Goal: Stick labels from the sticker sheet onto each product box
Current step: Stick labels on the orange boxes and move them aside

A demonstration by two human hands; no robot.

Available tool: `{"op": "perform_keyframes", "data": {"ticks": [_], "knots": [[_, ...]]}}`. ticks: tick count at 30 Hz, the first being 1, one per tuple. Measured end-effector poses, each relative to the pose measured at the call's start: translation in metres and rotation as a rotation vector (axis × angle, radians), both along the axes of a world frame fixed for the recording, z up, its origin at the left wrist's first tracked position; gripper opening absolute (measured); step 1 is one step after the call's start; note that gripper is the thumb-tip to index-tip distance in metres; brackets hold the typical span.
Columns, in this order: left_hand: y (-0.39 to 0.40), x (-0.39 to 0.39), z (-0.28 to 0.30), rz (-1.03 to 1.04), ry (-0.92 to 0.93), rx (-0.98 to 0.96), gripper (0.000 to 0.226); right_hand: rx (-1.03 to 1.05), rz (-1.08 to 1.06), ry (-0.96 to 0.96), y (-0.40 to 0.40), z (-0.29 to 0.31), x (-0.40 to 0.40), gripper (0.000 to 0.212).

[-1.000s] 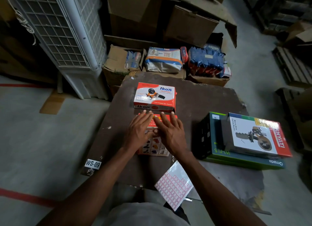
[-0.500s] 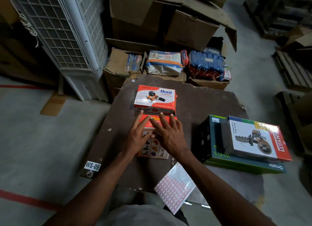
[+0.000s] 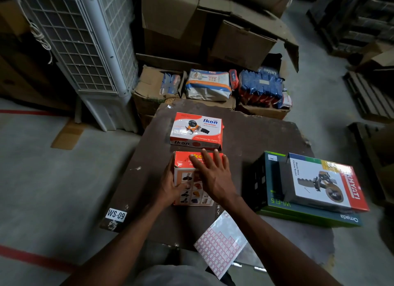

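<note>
Dim, murky wide-angle view with dark vignetted corners, bowed edges and soft, noisy detail.

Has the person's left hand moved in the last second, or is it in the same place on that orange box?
Yes. The left hand slid off the top of the near orange box to its left edge, toward the WS-09 tag.

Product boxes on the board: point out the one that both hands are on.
The orange box nearest the person, under the left hand and right hand. The Ikon box behind it lies untouched.
</note>
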State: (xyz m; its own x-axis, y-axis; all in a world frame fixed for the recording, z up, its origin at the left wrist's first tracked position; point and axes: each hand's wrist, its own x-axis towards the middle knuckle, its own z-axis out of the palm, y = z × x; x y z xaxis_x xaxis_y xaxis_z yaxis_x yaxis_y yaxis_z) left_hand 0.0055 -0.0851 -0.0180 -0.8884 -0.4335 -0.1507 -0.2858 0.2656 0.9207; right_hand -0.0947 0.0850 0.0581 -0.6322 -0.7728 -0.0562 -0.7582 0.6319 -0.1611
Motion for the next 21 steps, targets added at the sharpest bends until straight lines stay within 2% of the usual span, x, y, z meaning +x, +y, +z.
{"op": "perform_keyframes", "data": {"ticks": [2,5,8,10,13,16,18,21], "knots": [[0.001,-0.002,0.004,-0.006,0.063,-0.063,0.1,-0.057,-0.059,-0.045,-0.002,0.006,0.001,0.092],[0.005,-0.008,0.02,-0.05,0.159,-0.253,0.092,-0.19,-0.169,-0.203,-0.007,0.021,-0.001,0.079],[0.007,-0.015,0.035,-0.131,0.103,-0.597,0.098,-0.357,-0.257,-0.391,-0.014,0.034,-0.001,0.078],[0.01,-0.018,0.041,-0.188,0.033,-0.738,0.105,-0.466,-0.349,-0.511,-0.015,0.033,-0.002,0.077],[0.017,-0.019,0.04,-0.244,-0.022,-0.786,0.107,-0.59,-0.498,-0.614,-0.01,0.023,-0.002,0.06],[0.017,-0.021,0.032,-0.317,-0.024,-0.771,0.098,-0.596,-0.588,-0.644,0.004,0.005,-0.008,0.036],[0.015,-0.024,0.028,-0.351,-0.037,-0.733,0.097,-0.582,-0.61,-0.689,0.016,-0.008,-0.015,0.033],[0.006,-0.023,0.018,-0.328,-0.174,-0.804,0.099,-0.542,-0.593,-0.733,0.032,-0.02,-0.019,0.027]]}}
